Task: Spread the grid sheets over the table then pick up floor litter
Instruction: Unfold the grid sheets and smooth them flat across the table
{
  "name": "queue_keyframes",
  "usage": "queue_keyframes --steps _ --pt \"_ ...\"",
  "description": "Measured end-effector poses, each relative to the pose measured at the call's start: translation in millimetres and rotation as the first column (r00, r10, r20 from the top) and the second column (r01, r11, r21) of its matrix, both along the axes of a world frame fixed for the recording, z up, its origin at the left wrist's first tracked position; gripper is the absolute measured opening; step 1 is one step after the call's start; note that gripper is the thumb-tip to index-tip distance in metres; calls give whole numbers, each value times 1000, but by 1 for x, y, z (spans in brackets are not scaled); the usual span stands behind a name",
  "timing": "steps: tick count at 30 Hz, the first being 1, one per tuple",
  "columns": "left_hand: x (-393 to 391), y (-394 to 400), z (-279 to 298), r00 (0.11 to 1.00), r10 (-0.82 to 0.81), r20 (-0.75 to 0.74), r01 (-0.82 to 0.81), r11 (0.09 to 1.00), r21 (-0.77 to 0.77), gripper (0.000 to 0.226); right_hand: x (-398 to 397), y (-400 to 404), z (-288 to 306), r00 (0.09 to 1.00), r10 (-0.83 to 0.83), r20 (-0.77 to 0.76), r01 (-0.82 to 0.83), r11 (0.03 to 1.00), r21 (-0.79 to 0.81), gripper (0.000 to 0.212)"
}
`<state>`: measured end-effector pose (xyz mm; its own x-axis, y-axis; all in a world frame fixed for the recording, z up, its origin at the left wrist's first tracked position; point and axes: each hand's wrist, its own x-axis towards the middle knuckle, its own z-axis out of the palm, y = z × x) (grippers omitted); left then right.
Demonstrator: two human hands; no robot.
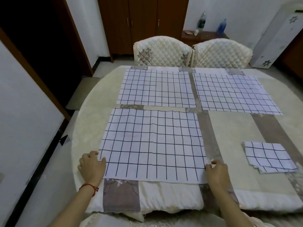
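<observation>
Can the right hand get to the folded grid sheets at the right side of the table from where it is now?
Probably yes. The right hand rests at the near sheet edge, and only bare tablecloth lies between it and the folded grid sheets.

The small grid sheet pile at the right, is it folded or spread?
Folded: the small grid sheet pile shows stacked layered edges and few squares.

White walls, pale floor. Round table under cream cloth. 2 quilted chairs at far side. Brown wardrobe behind, low shelf with 2 bottles, white cabinet right, dark doorway left.
</observation>
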<state>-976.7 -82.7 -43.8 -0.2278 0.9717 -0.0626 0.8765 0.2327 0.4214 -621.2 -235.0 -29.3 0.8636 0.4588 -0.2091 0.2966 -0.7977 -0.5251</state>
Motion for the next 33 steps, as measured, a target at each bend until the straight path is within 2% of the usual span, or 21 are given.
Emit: queue_keyframes --steps 3,5,7,9,12,14,16,18,20,22,25,27,29,31,33 --pt "24 5 6 990 -142 3 141 987 79 33 -7 17 9 988 78 130 -79 997 5 30" --pt "51 13 4 953 -304 -6 303 946 118 33 -19 41 10 959 225 174 -241 968 73 29" --pt "85 20 -1 892 -451 -32 452 885 111 34 -38 69 7 887 421 191 -440 895 70 34" --pt "120 28 -6 819 -568 -78 574 813 104 35 -56 97 -2 770 594 232 -614 789 17 45" --pt "160 41 -14 741 -663 -104 668 744 23 41 -73 134 -19 661 733 160 -733 676 -68 44" --pt "170 51 -28 709 -689 -149 691 721 -51 46 -73 146 -33 630 763 146 -755 646 -117 49" --pt "163 54 -34 702 -686 -193 690 722 -55 60 -64 141 -44 628 762 161 -748 647 -146 63" --pt "149 59 -43 726 -654 -214 662 748 -41 76 -48 131 -57 675 712 196 -697 702 -149 65" --pt "132 64 -48 770 -611 -183 614 788 -41 82 -30 119 -58 751 635 181 -617 773 -148 62" --pt "116 66 -46 808 -562 -177 567 823 -27 83 -17 108 -56 798 576 178 -557 817 -148 66" --pt "108 66 -44 840 -508 -191 501 861 -88 81 -13 105 -51 832 523 186 -500 852 -155 72" --pt "123 68 -37 827 -502 -254 495 864 -97 67 -21 121 -46 849 491 198 -479 871 -108 74" --pt "151 75 -30 769 -578 -273 581 810 -78 55 -33 151 -42 804 554 216 -553 830 -71 75" --pt "178 82 -27 688 -685 -238 686 721 -94 59 -47 179 -42 703 672 234 -679 732 -58 81" --pt "190 89 -33 652 -730 -205 723 680 -120 67 -52 192 -47 631 747 210 -748 658 -90 81"
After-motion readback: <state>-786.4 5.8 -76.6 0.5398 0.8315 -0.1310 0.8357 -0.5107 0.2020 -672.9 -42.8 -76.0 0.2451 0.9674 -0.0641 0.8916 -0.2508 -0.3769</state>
